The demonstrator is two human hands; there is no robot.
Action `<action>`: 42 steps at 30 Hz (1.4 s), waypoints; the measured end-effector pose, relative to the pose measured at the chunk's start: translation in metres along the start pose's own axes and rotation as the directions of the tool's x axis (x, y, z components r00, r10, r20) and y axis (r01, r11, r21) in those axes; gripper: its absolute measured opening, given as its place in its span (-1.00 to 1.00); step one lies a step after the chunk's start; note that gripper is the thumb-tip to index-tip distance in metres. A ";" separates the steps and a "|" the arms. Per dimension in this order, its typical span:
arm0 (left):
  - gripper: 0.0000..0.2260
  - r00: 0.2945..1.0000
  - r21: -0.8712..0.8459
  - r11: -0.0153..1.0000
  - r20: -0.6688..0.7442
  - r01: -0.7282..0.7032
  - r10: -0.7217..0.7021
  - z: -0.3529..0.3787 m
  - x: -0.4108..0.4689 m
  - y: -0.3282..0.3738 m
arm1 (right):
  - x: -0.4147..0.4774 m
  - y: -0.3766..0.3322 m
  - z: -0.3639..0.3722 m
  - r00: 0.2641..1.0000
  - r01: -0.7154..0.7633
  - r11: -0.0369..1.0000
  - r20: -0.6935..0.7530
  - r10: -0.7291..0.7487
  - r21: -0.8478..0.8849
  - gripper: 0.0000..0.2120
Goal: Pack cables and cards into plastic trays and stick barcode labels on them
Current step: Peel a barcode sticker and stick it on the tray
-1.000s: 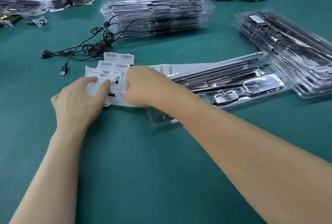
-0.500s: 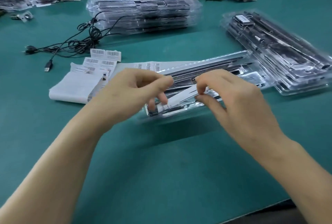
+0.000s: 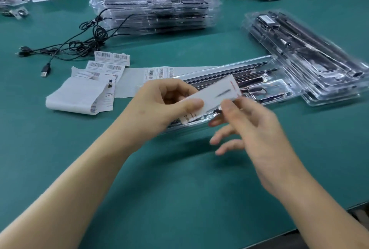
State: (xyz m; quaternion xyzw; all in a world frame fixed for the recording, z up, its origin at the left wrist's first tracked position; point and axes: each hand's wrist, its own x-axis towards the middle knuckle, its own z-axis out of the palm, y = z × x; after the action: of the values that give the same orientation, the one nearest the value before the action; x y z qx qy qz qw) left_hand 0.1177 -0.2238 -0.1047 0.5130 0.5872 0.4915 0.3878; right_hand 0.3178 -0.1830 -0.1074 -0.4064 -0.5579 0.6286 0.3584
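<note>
Both hands hold a white barcode label [image 3: 214,93] just above a clear plastic tray [image 3: 259,86] that lies on the green table. My left hand [image 3: 165,104] pinches the label's lower left end between thumb and fingers. My right hand [image 3: 245,120] grips its right edge with thumb and forefinger, the other fingers spread below. The tray holds dark, long parts and a card pocket. A strip of barcode labels [image 3: 159,72] and torn label sheets [image 3: 79,92] lie to the left of the tray.
Two stacks of filled trays stand at the back centre [image 3: 155,10] and at the right [image 3: 311,58]. A tangle of black USB cables [image 3: 79,42] lies at the left. Piles of cards and small parts line the far edge. The table's near edge [image 3: 299,230] runs bottom right.
Both hands left the label sheets at the left and came together over the tray. The label between them has been lifted and now shows its broad face.
</note>
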 end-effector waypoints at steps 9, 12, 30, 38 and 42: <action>-0.61 0.975 0.743 0.638 0.097 -0.205 0.199 -0.023 -0.016 -0.019 | -0.007 0.015 0.002 0.954 -0.220 0.969 -0.186 0.237 0.110 -0.80; -0.67 0.976 0.758 0.625 0.072 -0.186 0.204 -0.020 -0.020 -0.021 | -0.014 0.022 0.003 0.938 -0.270 0.956 -0.192 0.289 0.116 -0.89; -0.85 0.954 0.722 0.648 0.056 -0.242 0.295 -0.019 -0.020 -0.028 | -0.012 0.018 0.043 0.906 -0.392 0.841 0.001 0.422 0.373 -0.84; -0.88 0.956 0.733 0.643 0.030 -0.220 0.292 -0.018 -0.020 -0.025 | -0.015 0.020 0.048 0.914 -0.368 0.877 -0.052 0.402 0.310 -0.85; -0.87 0.958 0.735 0.650 -0.003 -0.192 0.287 -0.016 -0.019 -0.025 | -0.016 0.022 0.049 0.916 -0.362 0.882 -0.060 0.396 0.303 -0.84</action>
State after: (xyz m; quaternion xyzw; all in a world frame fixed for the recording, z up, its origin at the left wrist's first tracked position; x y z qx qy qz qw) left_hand 0.1003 -0.2455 -0.1270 0.6672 0.6825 0.2944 0.0477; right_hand 0.2800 -0.2199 -0.1250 -0.4887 -0.3484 0.7348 0.3160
